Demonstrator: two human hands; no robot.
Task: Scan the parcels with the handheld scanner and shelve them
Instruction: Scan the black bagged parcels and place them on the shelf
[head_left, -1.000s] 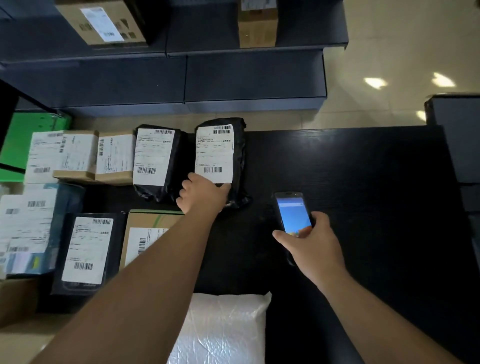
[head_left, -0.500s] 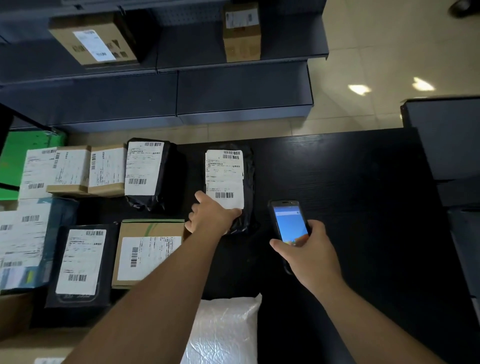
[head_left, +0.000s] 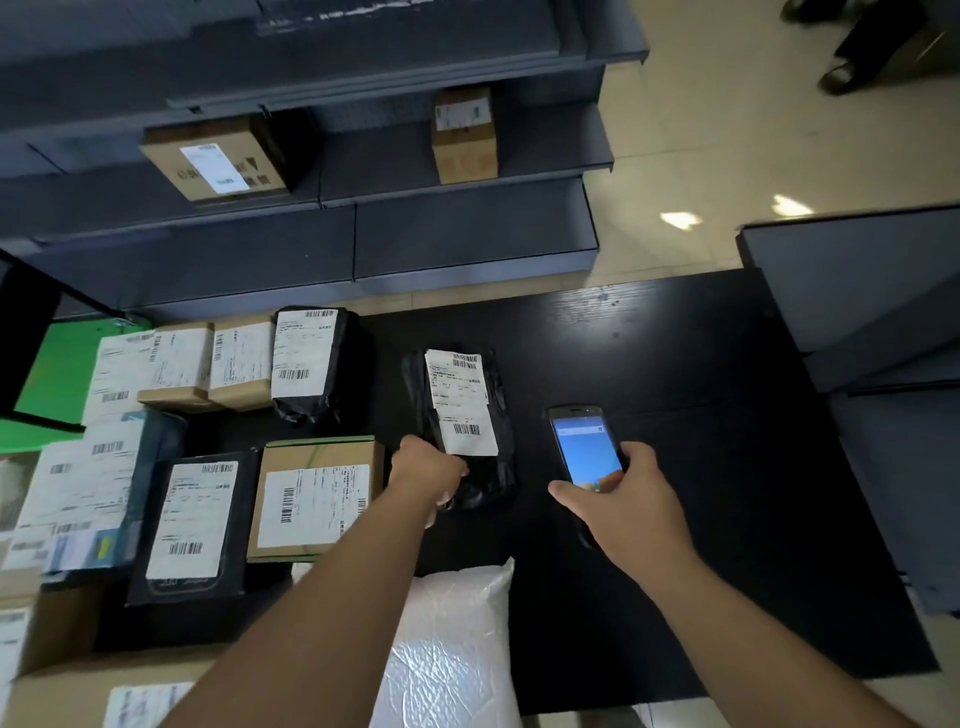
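A black plastic-wrapped parcel with a white barcode label lies on the black table, apart from the other parcels. My left hand grips its near end. My right hand holds the handheld scanner just right of the parcel, its blue screen facing up. Several more labelled parcels lie at the left: another black-wrapped one, brown boxes, a flat black box. The dark shelves stand beyond the table with two cardboard boxes on them.
A white bubble mailer lies at the table's near edge between my arms. A green box sits at the far left. Another dark unit stands at the right. A person's shoes show on the floor at the top right.
My left hand has dragged the black-wrapped parcel right and toward me, away from its neighbour. My right hand with the scanner has stayed beside it. The view has tilted up.
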